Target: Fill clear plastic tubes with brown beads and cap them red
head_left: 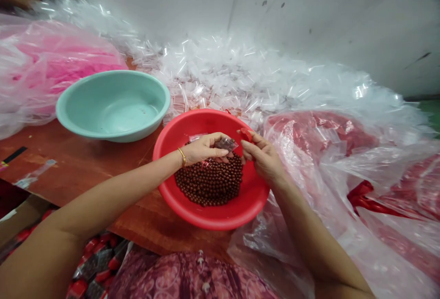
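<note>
A red plastic basin (192,198) sits on the wooden table and holds a heap of small brown beads (209,184). My left hand (202,148), with a gold bangle at the wrist, hovers over the beads and pinches a small clear bag (225,143) that has some beads in it. My right hand (263,157) is just right of it, over the basin's right side, fingers closed on a small red piece (245,134).
An empty teal basin (113,105) stands to the left. A big heap of small clear bags (227,74) lies behind. Large plastic sacks hold pink goods (51,60) at left and red goods (343,138) at right. Filled packets (96,262) lie below the table edge.
</note>
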Motion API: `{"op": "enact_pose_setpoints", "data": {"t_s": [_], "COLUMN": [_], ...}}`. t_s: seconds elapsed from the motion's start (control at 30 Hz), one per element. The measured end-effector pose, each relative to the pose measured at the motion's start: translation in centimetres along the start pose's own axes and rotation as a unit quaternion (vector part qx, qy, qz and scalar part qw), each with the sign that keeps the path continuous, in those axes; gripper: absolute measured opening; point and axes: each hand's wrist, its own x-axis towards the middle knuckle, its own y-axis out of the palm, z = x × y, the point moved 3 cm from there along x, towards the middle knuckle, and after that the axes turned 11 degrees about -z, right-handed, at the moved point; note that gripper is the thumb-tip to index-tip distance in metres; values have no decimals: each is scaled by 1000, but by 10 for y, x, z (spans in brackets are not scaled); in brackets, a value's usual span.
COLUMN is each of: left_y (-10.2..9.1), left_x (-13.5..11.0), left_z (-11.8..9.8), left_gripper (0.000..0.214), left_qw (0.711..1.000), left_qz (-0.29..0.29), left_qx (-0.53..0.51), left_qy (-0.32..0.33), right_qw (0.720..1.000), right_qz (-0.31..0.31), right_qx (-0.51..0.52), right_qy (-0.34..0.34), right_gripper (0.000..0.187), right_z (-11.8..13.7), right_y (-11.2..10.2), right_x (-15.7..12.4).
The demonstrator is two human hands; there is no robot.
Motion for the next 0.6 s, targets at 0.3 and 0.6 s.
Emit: {"op": "enact_pose_setpoints", "data": {"t_s": [0.3, 0.6], "left_y": [0, 0], "left_x": [-2, -2], "left_z": [4, -3], "left_gripper": [35, 27], "left_qw": [996, 998], "left_qz": [73, 26], "left_qx": [25, 38], "left_qy": [-54, -38], "right_qw": [968, 992], "right_qz": [173, 105], "right_qx": [-159, -7], "right_qy": [-90, 72], "right_gripper": [12, 31], "right_z": [24, 4], "right_y": [2, 1], "right_x": [3, 2]}}
